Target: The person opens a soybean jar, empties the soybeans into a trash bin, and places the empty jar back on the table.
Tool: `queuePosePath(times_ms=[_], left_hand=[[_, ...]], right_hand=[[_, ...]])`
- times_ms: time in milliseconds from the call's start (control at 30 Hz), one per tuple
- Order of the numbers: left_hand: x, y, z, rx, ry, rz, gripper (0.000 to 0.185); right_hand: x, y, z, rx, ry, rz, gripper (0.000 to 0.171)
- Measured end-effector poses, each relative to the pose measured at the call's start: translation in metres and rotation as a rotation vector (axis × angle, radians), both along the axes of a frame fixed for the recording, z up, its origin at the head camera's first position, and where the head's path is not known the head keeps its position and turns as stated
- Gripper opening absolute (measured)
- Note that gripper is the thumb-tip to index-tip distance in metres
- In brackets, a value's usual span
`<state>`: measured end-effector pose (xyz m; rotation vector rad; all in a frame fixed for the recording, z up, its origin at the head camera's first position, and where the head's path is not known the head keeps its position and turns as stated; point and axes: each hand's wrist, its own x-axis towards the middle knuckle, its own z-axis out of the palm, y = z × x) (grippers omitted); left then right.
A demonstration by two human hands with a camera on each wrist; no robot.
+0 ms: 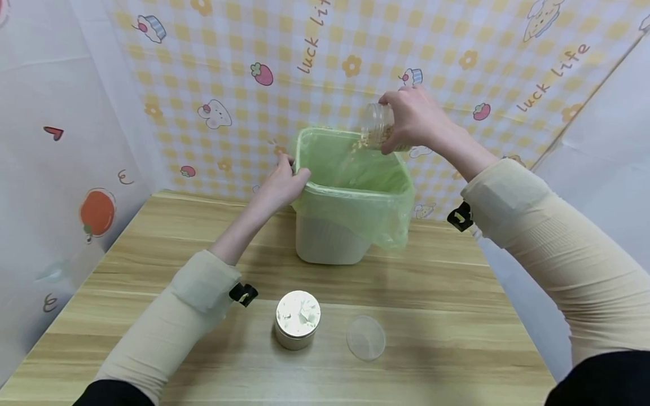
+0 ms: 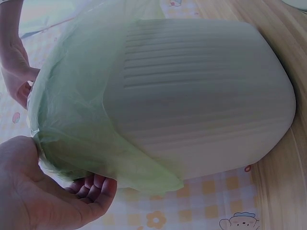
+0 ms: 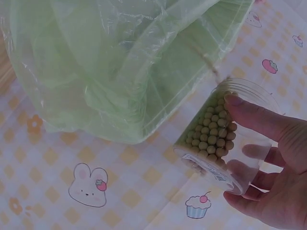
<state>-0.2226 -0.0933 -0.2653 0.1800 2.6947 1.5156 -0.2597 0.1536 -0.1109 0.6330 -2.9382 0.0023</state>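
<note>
Fingers (image 3: pixel 249 112) around tilted jar (image 3: pixel 216 136), above lined bin (image 1: pixel 350 192).

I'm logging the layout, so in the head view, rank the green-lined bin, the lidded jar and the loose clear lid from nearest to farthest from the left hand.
1. Green-lined bin: the left hand holds its rim.
2. Lidded jar: front, on the table.
3. Loose clear lid: front, right of that jar.

2 cream ribbed sleeves (image 1: pixel 172 321) over black cuffs, with black wrist clips (image 1: pixel 243 294).
</note>
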Motion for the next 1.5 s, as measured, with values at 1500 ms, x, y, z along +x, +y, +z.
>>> queuePosePath(times_ms=[1500], left_hand=[[-0.0027, -0.0002, -0.0009, -0.013, -0.015, -0.004, 0.063]], right_hand=[[0.0016, -0.0049, -0.0071, 0.072, 0.003, 0.010, 0.097]])
